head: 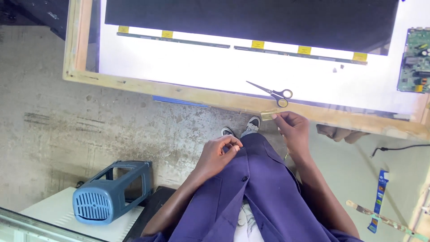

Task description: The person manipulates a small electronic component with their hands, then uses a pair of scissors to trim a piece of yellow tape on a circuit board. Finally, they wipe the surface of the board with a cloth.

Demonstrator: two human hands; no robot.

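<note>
My right hand [292, 130] pinches a small strip of clear yellowish tape [268, 115] just below the wooden edge of the workbench [148, 85]. My left hand [220, 152] rests against my purple work coat [260, 188], its fingers pinching the coat's front edge. Black-handled scissors [273, 92] lie shut on the bright white backlit sheet [215, 67] just above the tape. A large dark display panel [251, 18] with yellow-tagged narrow circuit strips [242, 46] lies along its lower edge.
A green circuit board [414, 60] sits at the bench's right end. On the concrete floor [89, 130] stand a blue plastic housing [112, 192] on a white box, a black cable [398, 149], and blue and patterned strips [380, 197]. My shoes [251, 127] show below.
</note>
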